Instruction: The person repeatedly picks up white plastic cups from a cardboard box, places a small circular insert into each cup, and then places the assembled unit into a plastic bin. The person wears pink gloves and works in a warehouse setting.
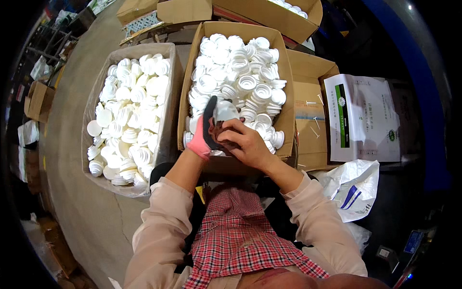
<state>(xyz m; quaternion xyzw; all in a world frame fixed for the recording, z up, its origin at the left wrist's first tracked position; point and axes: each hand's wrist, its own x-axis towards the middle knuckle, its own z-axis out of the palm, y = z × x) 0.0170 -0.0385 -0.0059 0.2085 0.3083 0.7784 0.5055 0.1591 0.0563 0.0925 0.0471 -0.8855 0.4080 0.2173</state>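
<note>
My left hand (203, 134), in a pink and black glove, grips a round white plastic cap (224, 111) above the near part of a cardboard box (252, 32). My bare right hand (249, 146) meets it there, fingers bent against the near side of the cap. Whether the right fingers pinch anything small is hidden. Below and beyond both hands, the box is heaped with white ridged caps (246, 84), many of them ring-shaped from above.
Left of it stands a plastic-lined box (166, 50) full of white caps. At the right, a flattish carton (308, 77) holds a few thin white pieces (315, 131); a printed white sheet (365, 115) and a crumpled white bag (358, 185) lie beside it. More cartons (185, 10) stand behind.
</note>
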